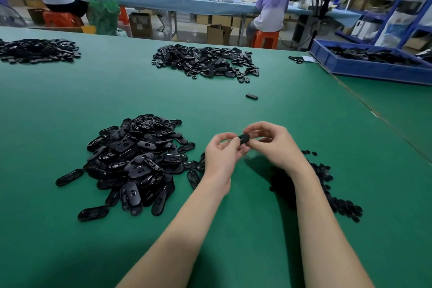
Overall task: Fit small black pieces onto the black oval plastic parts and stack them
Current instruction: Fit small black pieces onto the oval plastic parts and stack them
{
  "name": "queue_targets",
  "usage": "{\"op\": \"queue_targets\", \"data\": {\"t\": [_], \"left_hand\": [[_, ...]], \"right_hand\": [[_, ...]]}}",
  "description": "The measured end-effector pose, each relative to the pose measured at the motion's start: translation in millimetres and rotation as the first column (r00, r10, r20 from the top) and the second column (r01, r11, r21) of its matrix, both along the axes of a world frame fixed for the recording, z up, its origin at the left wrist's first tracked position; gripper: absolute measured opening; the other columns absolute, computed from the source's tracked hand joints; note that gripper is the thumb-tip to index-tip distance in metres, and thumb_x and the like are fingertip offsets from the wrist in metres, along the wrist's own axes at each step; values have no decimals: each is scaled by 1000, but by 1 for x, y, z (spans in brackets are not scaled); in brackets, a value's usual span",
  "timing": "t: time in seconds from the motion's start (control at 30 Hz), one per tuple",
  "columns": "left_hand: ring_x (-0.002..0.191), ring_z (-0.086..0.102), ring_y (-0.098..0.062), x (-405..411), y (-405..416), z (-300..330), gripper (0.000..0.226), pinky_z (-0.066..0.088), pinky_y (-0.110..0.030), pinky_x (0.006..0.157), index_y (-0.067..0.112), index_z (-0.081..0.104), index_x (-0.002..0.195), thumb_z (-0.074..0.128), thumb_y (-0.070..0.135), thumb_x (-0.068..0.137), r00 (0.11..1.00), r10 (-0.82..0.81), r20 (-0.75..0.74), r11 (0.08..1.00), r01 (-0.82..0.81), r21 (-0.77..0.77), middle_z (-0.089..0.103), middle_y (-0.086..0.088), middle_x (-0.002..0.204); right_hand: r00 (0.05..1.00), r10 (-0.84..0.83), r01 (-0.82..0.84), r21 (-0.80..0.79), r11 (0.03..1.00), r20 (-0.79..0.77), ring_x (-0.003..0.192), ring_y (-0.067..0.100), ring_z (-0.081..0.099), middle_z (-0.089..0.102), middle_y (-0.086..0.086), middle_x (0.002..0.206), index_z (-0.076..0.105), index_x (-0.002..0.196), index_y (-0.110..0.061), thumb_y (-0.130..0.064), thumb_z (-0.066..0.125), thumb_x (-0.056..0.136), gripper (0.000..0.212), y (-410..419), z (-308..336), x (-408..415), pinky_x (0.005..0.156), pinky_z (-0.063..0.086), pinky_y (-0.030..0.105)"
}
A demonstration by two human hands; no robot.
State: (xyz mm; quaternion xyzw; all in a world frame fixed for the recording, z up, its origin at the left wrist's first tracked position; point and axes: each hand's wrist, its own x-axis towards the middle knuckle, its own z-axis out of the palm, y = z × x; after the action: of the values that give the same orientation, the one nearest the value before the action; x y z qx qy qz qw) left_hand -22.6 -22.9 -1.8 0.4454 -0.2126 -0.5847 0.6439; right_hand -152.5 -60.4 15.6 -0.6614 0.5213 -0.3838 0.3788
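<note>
1. Your left hand and right hand meet above the green worktop, the fingers of both pinching one black oval plastic part between them.
2. A heap of black oval plastic parts lies left of your fingers.
3. A pile of small black pieces lies under your right wrist.
</note>
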Motion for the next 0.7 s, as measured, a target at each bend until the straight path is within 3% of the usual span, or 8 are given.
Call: {"op": "queue_targets", "data": {"t": [0.1, 0.17, 0.37, 0.47, 0.7], "left_hand": [[62, 69, -9, 8, -1, -6, 10, 60, -25, 74, 7, 63, 97, 59, -2, 97, 966, 107, 236, 992, -86, -95, 69, -10, 90], [66, 70, -10, 15, 0, -6, 13, 60, -24, 75, 7, 66, 96, 59, -4, 96, 947, 139, 289, 986, -107, -125, 69, -10, 94], [81, 75, -9, 16, 1, -12, 17, 58, -23, 83, 13, 69, 103, 59, 0, 98, 913, 111, 392, 987, -54, -153, 75, -4, 94], [86, 75, -9, 17, 1, -13, 21, 58, -21, 86, 12, 69, 106, 57, -3, 97, 918, 101, 383, 986, -41, -162, 76, -5, 98], [90, 75, -14, 17, 3, -15, 18, 58, -22, 84, 7, 68, 108, 59, -4, 97, 928, 64, 368, 982, 7, -187, 75, -8, 102]], "right_hand": [[949, -170, 161, -56, 985, -264, 70, 6, 66, 73, -16, 89, 74, 90, -34, -19, 67, 90, 16, -4, -1, -13, 59, 45, 13], [901, -227, 212, -83, 974, -369, 73, 13, 67, 70, -19, 91, 74, 92, -35, -21, 61, 91, 19, -5, 1, -19, 61, 47, 18], [827, -232, 260, -17, 965, -511, 80, 12, 62, 66, -20, 90, 72, 99, -35, -25, 56, 94, 20, -6, 3, -30, 67, 44, 28], [800, -192, 255, 33, 966, -568, 95, 14, 61, 67, -18, 94, 72, 99, -36, -30, 63, 91, 14, -4, 3, -30, 77, 46, 29], [750, -268, 377, 57, 925, -605, 100, 20, 66, 73, -10, 101, 76, 91, -33, -25, 69, 85, 12, -2, 6, -22, 78, 49, 29]]}}
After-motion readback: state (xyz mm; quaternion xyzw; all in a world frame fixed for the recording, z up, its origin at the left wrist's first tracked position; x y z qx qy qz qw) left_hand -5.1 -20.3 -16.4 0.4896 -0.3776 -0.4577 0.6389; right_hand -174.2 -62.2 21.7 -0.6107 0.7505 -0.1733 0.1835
